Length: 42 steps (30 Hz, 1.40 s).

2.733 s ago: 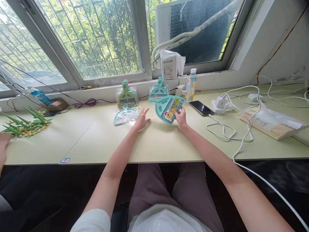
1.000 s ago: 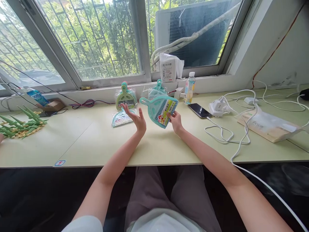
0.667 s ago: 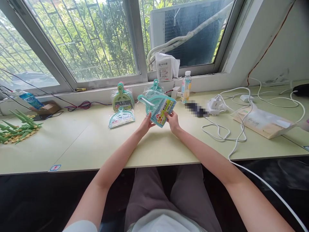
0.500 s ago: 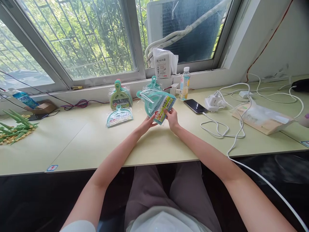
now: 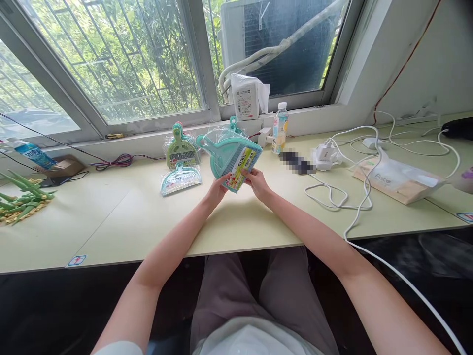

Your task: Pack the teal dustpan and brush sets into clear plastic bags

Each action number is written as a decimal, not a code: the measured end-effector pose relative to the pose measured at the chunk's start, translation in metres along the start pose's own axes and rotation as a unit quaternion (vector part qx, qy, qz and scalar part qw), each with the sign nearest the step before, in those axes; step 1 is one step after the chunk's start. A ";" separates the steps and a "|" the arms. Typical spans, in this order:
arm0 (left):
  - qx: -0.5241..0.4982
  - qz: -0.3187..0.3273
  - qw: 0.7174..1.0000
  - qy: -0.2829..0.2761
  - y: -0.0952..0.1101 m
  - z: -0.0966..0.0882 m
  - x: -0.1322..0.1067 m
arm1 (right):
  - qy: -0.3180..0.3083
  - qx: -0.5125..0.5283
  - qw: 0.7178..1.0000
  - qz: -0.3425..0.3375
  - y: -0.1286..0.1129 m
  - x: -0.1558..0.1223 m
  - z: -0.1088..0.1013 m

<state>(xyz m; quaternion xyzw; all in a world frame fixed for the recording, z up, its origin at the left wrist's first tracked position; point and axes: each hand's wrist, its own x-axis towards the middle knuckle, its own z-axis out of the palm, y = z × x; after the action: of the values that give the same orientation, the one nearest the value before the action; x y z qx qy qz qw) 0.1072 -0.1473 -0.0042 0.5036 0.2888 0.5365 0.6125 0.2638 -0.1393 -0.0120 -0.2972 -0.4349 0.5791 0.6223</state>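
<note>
Between both hands I hold a teal dustpan and brush set (image 5: 226,153) in clear wrap, tilted above the table with its handle toward the upper left. A yellow label runs along its wide edge. My left hand (image 5: 217,191) is closed on the lower left corner, and my right hand (image 5: 257,183) pinches the label edge from the right. Left of it lies another wrapped teal dustpan set (image 5: 181,179). Behind that one, green dustpan sets (image 5: 182,148) lean by the sill. A further teal set (image 5: 234,125) is partly hidden behind the held one.
A drink bottle (image 5: 280,129) and tissue pack (image 5: 247,101) stand at the back. To the right are a blurred-out phone (image 5: 296,162), a white charger (image 5: 324,156), loose white cables and a face-tissue pack (image 5: 401,177). A plant (image 5: 24,197) and blue bottle (image 5: 35,154) are at left.
The held dustpan set has shifted slightly left and turned a little, its handle now more clear of the set behind. Both hands still grip it. The view has shifted slightly.
</note>
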 end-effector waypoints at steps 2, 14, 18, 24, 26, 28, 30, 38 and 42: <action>0.003 -0.002 1.000 -0.004 -0.002 0.001 0.000 | 0.002 0.000 1.000 0.006 -0.001 0.001 -0.002; 0.073 -0.018 0.997 -0.004 0.001 0.002 0.001 | 0.115 -0.018 0.993 -0.037 -0.010 0.015 -0.020; 0.085 -0.028 0.996 -0.005 -0.001 0.004 0.001 | 0.138 -0.009 0.990 -0.010 -0.006 0.020 -0.028; 0.091 -0.027 0.995 0.002 0.000 0.004 0.000 | 0.149 -0.007 0.989 -0.003 -0.002 0.021 -0.028; 0.087 -0.020 0.996 0.008 0.003 0.003 0.000 | 0.118 0.003 0.993 -0.006 -0.005 0.019 -0.026; 0.072 -0.010 0.997 0.012 0.005 0.002 0.000 | 0.066 0.005 0.998 -0.010 -0.010 0.017 -0.024; 0.058 0.000 0.998 0.020 0.007 0.000 0.001 | 0.008 0.000 1.000 -0.009 -0.014 0.014 -0.022; 0.105 -0.025 0.994 0.006 0.012 -0.008 0.000 | -0.026 -0.005 1.000 -0.006 -0.008 0.008 -0.020; 0.107 -0.110 0.979 -0.136 0.006 -0.005 -0.003 | 0.020 0.019 0.999 -0.041 -0.006 0.009 -0.018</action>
<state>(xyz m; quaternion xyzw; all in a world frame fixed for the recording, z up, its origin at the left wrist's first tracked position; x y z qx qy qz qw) 0.1000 -0.1489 -0.0002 0.5995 0.3118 0.3588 0.6439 0.2823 -0.1288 -0.0125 -0.2788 -0.4229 0.5554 0.6595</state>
